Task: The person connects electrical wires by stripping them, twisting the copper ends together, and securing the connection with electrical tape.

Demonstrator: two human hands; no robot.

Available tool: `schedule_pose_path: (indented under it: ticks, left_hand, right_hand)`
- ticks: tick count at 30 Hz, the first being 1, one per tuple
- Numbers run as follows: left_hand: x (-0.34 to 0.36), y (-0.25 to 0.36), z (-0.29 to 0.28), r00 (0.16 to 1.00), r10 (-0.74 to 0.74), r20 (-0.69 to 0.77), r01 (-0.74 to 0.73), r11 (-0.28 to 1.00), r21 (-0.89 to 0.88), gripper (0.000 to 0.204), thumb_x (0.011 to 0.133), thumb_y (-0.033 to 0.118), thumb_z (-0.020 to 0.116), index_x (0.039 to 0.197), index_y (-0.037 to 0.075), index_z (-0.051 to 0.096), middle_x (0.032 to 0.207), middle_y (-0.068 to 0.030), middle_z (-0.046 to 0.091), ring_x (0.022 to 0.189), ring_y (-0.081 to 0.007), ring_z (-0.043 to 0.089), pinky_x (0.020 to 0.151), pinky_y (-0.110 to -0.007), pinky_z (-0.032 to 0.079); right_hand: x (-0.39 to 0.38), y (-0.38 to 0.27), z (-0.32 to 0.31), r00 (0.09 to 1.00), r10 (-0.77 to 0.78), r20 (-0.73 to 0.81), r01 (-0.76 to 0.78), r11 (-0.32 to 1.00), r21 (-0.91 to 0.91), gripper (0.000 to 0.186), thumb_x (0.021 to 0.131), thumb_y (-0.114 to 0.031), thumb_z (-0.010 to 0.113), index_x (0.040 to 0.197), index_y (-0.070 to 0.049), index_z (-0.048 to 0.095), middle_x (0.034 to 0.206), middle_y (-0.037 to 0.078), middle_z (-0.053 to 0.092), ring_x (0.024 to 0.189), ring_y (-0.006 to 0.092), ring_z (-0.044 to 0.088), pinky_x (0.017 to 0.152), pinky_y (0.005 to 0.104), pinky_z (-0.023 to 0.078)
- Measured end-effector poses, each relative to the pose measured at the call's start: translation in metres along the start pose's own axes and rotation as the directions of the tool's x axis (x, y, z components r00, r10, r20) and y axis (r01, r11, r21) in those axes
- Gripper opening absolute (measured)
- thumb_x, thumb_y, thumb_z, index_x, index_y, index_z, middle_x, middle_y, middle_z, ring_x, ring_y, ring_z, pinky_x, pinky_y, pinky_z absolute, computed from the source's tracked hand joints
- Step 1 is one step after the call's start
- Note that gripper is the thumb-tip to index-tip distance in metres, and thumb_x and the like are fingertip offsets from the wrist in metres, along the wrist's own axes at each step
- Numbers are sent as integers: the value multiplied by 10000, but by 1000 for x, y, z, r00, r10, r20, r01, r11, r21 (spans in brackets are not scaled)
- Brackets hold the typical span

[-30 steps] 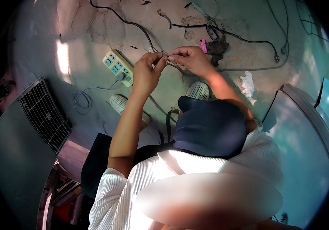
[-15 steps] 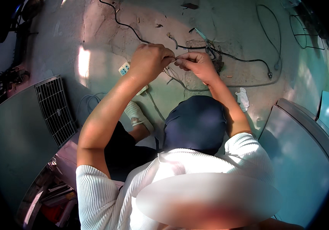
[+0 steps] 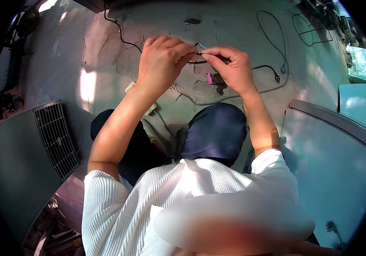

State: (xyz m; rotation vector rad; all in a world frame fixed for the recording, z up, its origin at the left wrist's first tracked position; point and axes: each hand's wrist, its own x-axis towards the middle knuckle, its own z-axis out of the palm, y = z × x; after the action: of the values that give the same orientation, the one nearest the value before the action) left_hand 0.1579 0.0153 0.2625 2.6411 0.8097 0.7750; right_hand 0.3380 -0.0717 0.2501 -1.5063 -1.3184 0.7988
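Note:
My left hand [image 3: 163, 59] and my right hand [image 3: 233, 68] are raised in front of me, fingertips nearly meeting. Both pinch a thin black wire [image 3: 199, 54], of which only a short bit shows between the fingers. Behind them, a black cable [image 3: 121, 36] crosses the floor, passes out of sight behind my hands and ends in a black plug [image 3: 277, 78] on the right. Below my right hand lies a small pink item [image 3: 210, 78] against a dark lump [image 3: 219, 88]. Loose grey wire ends [image 3: 183, 93] lie below my left hand.
A grey cable [image 3: 272, 88] loops over the worn floor. My left forearm partly covers a pale power strip [image 3: 150, 109]. At the left stands a cabinet with a white grille [image 3: 52, 136]; a large pale-blue appliance panel [image 3: 323, 158] is at the right. A wire rack [image 3: 313, 32] stands far right.
My view has shifted, and both hands, still pinching the wire, appear higher and slightly farther apart. The pink item has come into sight; my left forearm now covers more of the power strip.

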Motion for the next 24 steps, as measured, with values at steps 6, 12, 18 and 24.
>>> schedule_pose_path:
  ticks: [6, 12, 18, 24]
  left_hand:
    - [-9, -21, -9, 987, -131, -88, 93, 932, -349, 116, 800, 141, 693, 915, 126, 706, 801, -23, 659, 780, -228, 583, 756, -345, 443]
    - [1, -43, -27, 962, -234, -138, 118, 818, -563, 135, 789, 129, 708, 915, 81, 708, 816, -67, 671, 793, -254, 605, 720, -351, 470]
    - [3, -79, -29, 960, -193, -201, 50, 830, -556, 115, 809, 148, 693, 901, 81, 710, 804, -73, 667, 800, -244, 610, 716, -339, 488]
    - [-6, -103, -40, 974, -204, 101, 219, 724, -654, 283, 813, 266, 697, 973, 33, 686, 875, -164, 670, 812, -305, 653, 701, -377, 493]
  right_hand:
    - [9, -31, 10, 991, 130, -41, -132, 989, -62, 150, 831, -105, 712, 961, -29, 714, 818, 14, 688, 747, 62, 612, 671, 208, 487]
    - [32, -61, 26, 981, 178, -73, -179, 984, -6, 188, 857, -76, 681, 1025, 9, 683, 913, 66, 707, 833, 104, 641, 770, 224, 513]
    - [51, -76, 55, 980, 131, -150, -143, 987, -74, 176, 839, -96, 709, 989, -4, 701, 855, 31, 691, 787, 77, 619, 728, 212, 500]
    - [56, -67, 82, 985, 167, -45, -173, 924, -340, 164, 870, -123, 659, 979, -6, 693, 849, 20, 695, 800, 71, 613, 711, 212, 489]
